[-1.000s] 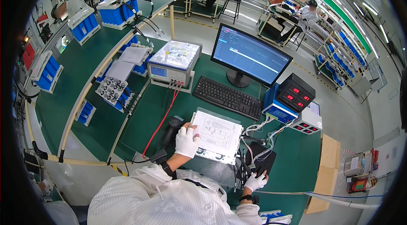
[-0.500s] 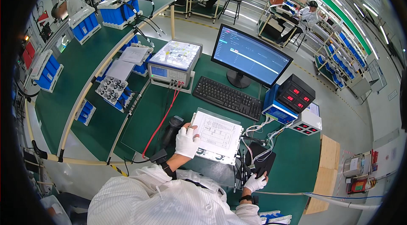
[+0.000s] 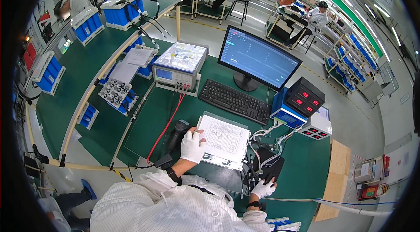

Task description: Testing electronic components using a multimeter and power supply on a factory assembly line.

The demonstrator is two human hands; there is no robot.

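A printed paper sheet lies on a flat white battery module in front of me, its cover partly showing below the paper. My left hand, in a white glove with bare fingertips, is closed over the left edge of the sheet. Beside that hand stands a black handheld scanner. My right hand, gloved the same way, curls over a dark computer mouse at the near end of a black mouse pad. The palm hides part of the mouse.
A keyboard and monitor stand beyond the sheet. To the left sits a bench meter with red leads. Boxes with red digits and white cables are at right. Blue battery modules stand farther left.
The bright highlighted row on the monitor is gone and the screen content differs. At the lower left, another person's leg and blue shoe have come into view. My hands have barely moved.
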